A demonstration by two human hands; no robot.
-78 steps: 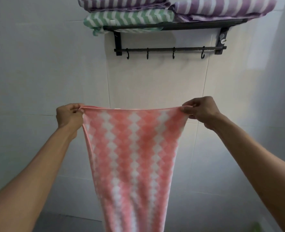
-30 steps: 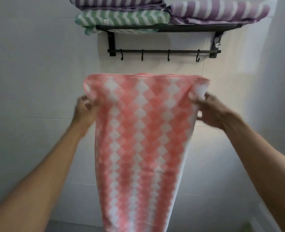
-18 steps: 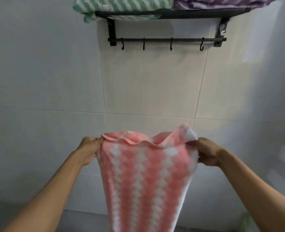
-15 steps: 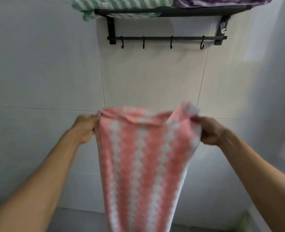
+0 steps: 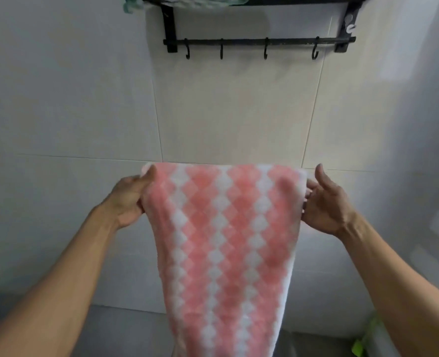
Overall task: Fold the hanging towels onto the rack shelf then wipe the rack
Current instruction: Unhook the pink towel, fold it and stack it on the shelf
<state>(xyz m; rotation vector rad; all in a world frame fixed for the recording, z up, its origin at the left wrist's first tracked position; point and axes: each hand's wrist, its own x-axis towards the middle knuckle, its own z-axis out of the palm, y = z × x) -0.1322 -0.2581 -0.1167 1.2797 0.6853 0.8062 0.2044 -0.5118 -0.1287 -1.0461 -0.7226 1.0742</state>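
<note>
Gripping the upper left edge of the pink-and-white towel (image 5: 226,240), the left hand (image 5: 128,199) has its thumb lying over the front of the cloth at the corner and its fingers curled behind, hidden by fabric. Between the two hands the towel's top edge runs straight and level, the rest hanging down out of view at the bottom; cloth is slightly blurred. At the upper right edge, the right hand (image 5: 326,202) has its thumb raised clear of the cloth and its fingers curled at the towel's side edge, apparently holding it; contact partly hidden. Well above the fingers, the black rack (image 5: 257,42) with four hooks is mounted on the tiled wall (image 5: 234,112), a green towel (image 5: 130,3) edge showing on its shelf.
</note>
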